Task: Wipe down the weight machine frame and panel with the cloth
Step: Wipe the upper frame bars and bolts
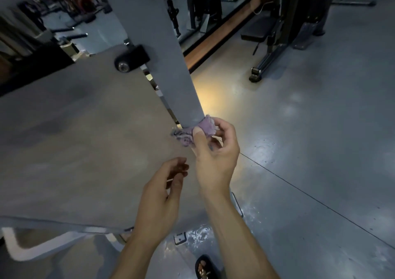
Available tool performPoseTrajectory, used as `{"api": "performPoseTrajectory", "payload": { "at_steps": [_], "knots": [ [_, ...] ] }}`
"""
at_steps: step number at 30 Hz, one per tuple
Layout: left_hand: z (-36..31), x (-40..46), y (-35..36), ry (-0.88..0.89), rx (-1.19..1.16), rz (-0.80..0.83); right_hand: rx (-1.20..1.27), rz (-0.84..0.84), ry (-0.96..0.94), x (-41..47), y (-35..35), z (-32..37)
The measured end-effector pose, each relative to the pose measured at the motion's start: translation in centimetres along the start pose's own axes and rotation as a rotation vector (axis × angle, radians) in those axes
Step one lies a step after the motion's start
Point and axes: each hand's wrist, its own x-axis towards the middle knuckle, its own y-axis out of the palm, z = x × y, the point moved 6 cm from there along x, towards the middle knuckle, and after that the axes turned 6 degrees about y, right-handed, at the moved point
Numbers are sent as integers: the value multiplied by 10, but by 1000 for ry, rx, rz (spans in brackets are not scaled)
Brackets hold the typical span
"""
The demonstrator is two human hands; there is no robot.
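Left hand (162, 190) hangs loosely curled, holding nothing; right hand (215, 150) pinches cloth (195, 130) against frame (171, 65).

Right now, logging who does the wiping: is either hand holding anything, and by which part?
The right hand pinches the bunched purple cloth at its right end, pressing it against the frame post. The left hand holds nothing.

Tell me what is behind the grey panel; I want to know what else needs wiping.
Through the gap between the grey panel and the frame post, a few shiny metal pieces show. Everything else behind the panel is covered. The right hand holds the cloth at the post's base.
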Motion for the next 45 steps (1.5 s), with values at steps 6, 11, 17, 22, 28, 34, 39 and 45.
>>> {"api": "performPoseTrajectory", "payload": {
  "at_steps": [6, 11, 17, 22, 28, 34, 39, 45],
  "knots": [
    [-16, 2, -6, 35, -36, -44, -109, -78, 127, -11, -26, -23],
    [-27, 8, -14, 54, -55, -80, -50, 37, -69, -2, 13, 38],
    [-41, 13, -27, 99, -73, -138, -126, 53, -88, -1, 9, 44],
    [-47, 14, -32, 114, -89, -158, -89, 4, -26, -3, 2, 38],
    [-63, 19, -40, 137, -110, -195, -44, 151, -261, -1, 53, 115],
    [-83, 23, -52, 211, -114, -235, -75, 78, -66, -3, 15, 74],
    [-101, 28, -64, 282, -157, -302, -76, 181, -275, -2, 64, 134],
    [-113, 30, -70, 319, -219, -349, -103, 166, -259, 0, 51, 124]
  ]
}}
